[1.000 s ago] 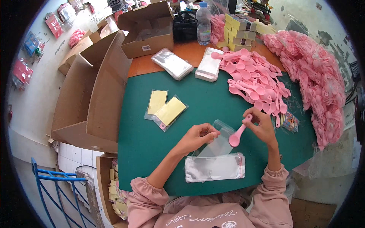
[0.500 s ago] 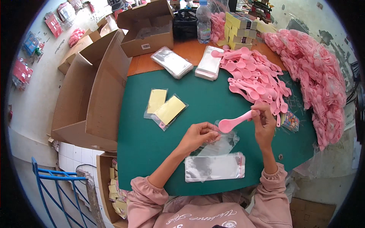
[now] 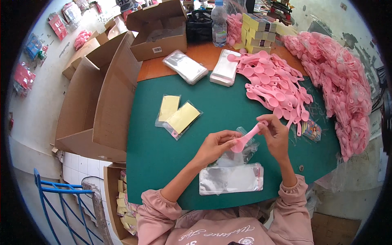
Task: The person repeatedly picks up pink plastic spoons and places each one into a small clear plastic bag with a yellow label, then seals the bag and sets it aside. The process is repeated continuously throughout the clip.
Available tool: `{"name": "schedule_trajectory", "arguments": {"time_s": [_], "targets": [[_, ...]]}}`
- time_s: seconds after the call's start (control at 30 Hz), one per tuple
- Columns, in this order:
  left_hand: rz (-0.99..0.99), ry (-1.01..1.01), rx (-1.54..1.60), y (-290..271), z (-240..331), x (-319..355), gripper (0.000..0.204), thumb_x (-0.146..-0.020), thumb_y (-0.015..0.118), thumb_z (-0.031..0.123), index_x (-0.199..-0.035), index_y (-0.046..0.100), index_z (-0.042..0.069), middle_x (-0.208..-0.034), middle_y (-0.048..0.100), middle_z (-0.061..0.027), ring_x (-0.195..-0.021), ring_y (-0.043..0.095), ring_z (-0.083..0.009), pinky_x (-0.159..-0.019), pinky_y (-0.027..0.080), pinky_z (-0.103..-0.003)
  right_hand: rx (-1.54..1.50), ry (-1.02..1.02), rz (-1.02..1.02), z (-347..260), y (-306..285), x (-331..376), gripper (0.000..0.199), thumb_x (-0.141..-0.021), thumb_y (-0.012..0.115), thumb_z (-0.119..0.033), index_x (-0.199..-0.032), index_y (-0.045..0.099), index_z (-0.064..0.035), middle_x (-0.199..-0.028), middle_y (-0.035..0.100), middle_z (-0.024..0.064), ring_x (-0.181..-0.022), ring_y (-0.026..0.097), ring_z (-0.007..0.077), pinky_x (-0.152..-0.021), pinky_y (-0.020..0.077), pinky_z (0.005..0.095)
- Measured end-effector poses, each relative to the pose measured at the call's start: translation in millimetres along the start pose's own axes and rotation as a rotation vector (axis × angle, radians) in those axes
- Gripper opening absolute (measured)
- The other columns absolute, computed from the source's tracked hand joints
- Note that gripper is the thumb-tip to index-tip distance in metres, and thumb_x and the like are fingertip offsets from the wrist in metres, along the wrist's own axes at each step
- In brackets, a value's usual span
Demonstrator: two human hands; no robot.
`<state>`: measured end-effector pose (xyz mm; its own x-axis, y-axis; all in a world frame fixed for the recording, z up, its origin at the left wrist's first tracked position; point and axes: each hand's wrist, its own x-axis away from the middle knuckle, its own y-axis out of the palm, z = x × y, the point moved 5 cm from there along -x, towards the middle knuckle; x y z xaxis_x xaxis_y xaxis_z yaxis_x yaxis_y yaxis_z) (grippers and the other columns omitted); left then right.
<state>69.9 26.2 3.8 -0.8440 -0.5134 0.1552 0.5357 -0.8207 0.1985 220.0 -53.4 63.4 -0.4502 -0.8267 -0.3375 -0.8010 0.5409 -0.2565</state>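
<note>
"Just beyond the stack of clear bags, a pink spoon hangs over the green tabletop: right hand pinching its handle, left hand closed on a loose bag by its bowl!"

"And the room?"

"Left of that stack, bare green passes under the forearm to the table's edge; right of it, more open green. On the stack's near side, the edge sits close!"

"Far beyond the stack?"

"An orange surface; and beyond to the right, a heap of pink spoons crowds the green!"
</note>
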Motion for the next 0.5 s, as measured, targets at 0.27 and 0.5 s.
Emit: {"name": "schedule_trajectory", "arguments": {"time_s": [0.27, 0.5], "targets": [[-0.094, -0.104, 0.162, 5.7, 7.2, 4.0, 0.039, -0.092, 0.044, 0.029, -0.113, 0.051, -0.003, -0.101, 0.060, -0.0073, -0.089, 0.055, -0.0110, -0.079, 0.045, -0.024, -0.156, 0.083, -0.025, 4.9, 12.5, -0.5, 0.023, -0.080, 0.061, -0.008, -0.093, 0.043, -0.0016, -0.072, 0.061, 0.0056, -0.062, 0.056, 0.0074, -0.056, 0.0474, 0.0195], [-0.265, -0.207, 0.178, 9.4, 9.3, 10.3, 0.041, -0.094, 0.038, 0.031, -0.114, 0.049, -0.003, -0.099, 0.060, -0.0096, -0.086, 0.058, -0.0138, -0.075, 0.048, -0.024, -0.238, 0.013, -0.085, 9.3, 12.7, 2.0, 0.029, -0.089, 0.049, -0.029, -0.088, 0.050, 0.0006, -0.077, 0.058, 0.0069, -0.069, 0.055, 0.0106, -0.060, 0.0448, 0.0223]]}}
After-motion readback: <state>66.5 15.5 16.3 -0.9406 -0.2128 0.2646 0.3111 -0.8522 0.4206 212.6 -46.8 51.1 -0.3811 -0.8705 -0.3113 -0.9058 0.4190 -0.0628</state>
